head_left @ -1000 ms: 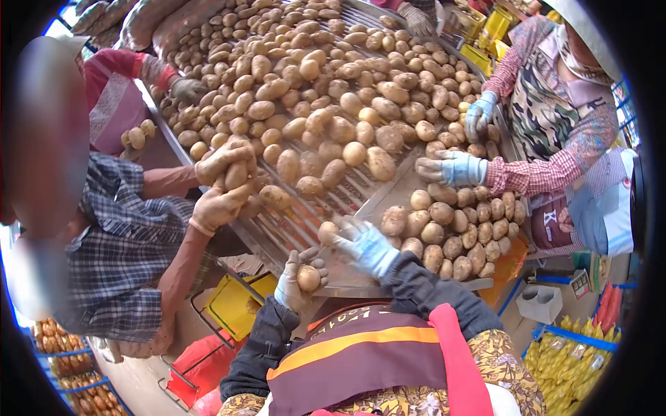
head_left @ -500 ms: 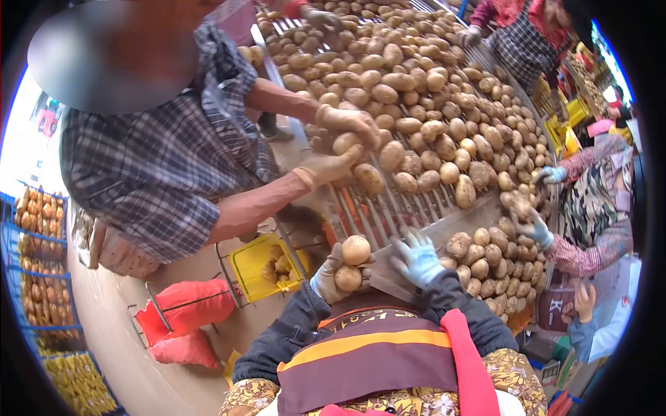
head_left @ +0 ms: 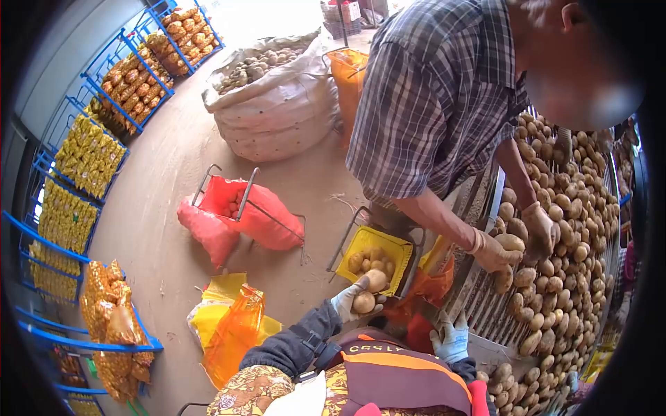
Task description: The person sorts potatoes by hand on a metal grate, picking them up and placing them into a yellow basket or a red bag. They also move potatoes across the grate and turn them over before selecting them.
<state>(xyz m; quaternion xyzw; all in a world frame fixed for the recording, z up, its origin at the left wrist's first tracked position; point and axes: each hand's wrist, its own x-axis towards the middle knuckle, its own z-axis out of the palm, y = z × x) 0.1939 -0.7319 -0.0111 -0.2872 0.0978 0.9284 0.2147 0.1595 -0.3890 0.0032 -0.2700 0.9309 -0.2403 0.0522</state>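
My left hand (head_left: 349, 301), in a light glove, grips two potatoes (head_left: 375, 280), one above the other, beside a yellow basket (head_left: 345, 272) on a metal stand that has several potatoes inside. My right hand (head_left: 452, 340), in a pale blue glove, is empty with its fingers spread, near the lower edge of the slatted sorting table (head_left: 496, 324). Many potatoes (head_left: 555, 277) cover that table. Across from me, a co-worker in a plaid shirt (head_left: 433, 104) leans over it, both gloved hands among the potatoes.
Red mesh sacks (head_left: 267, 222) hang on a metal frame at centre left. Yellow and orange sacks (head_left: 239, 333) lie on the floor. A large white bulk bag (head_left: 277, 118) of potatoes stands behind. Blue racks (head_left: 132, 347) with filled bags line the left side.
The view has swung left, showing more floor and the racks. My left hand, still holding the two potatoes, is now beside the yellow basket. The co-worker's hands have moved apart.
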